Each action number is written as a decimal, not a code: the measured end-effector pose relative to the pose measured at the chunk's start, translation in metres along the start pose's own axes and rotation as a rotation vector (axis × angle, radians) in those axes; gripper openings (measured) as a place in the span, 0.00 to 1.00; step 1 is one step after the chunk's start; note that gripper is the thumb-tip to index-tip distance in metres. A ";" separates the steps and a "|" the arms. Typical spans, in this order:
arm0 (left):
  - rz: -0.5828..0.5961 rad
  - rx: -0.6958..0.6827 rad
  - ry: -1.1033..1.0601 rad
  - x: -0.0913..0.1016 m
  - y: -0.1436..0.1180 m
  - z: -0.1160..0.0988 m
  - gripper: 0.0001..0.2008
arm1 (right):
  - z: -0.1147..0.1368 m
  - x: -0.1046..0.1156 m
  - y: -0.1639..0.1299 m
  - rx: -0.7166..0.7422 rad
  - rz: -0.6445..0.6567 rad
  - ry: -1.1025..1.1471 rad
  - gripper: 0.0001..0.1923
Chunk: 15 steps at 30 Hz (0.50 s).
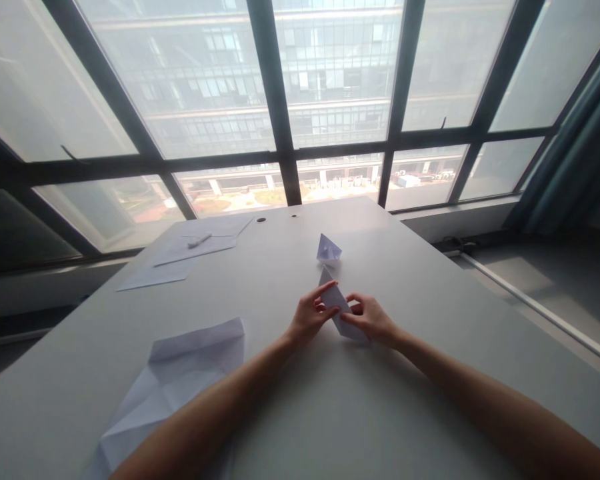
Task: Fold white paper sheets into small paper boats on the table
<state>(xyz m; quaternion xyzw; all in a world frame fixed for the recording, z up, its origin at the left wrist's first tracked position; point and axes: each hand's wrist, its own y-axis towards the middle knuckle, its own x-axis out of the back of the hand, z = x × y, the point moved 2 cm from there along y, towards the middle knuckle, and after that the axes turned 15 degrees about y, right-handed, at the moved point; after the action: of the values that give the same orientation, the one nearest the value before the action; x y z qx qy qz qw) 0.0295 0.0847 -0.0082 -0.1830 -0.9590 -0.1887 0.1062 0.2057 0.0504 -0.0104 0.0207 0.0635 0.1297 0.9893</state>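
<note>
Between my two hands is a folded sheet of paper (336, 303), a narrow slanted shape with a pointed far end, held just over the white table. My left hand (312, 309) grips its left side, with a finger stretched along the upper part and the thumb on its face. From the right, my right hand (373, 317) pinches the lower part with thumb and fingers. Just beyond the far tip stands a small folded paper piece (329, 251) with a peaked top. How the held paper's layers lie underneath is hidden.
A creased, unfolded sheet (180, 373) lies at the left, partly under my left forearm. Farther back are flat sheets (205, 251) with a small white object (199, 241) on them. The white table (290, 413) reaches toward the windows (337, 73); a curtain (570, 147) hangs at right.
</note>
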 end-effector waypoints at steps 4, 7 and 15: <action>0.002 -0.025 0.062 -0.001 -0.001 0.001 0.29 | -0.004 0.002 0.004 0.081 -0.070 -0.071 0.16; -0.025 0.006 0.135 -0.001 0.000 0.002 0.27 | -0.003 0.004 0.003 0.164 -0.213 -0.122 0.16; 0.086 0.095 0.068 -0.004 0.001 -0.003 0.20 | -0.003 0.000 -0.001 0.191 -0.215 -0.062 0.12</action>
<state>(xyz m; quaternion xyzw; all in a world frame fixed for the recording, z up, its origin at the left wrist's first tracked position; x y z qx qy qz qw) 0.0339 0.0833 -0.0064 -0.2121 -0.9540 -0.1443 0.1553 0.2052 0.0498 -0.0137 0.1116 0.0469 0.0155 0.9925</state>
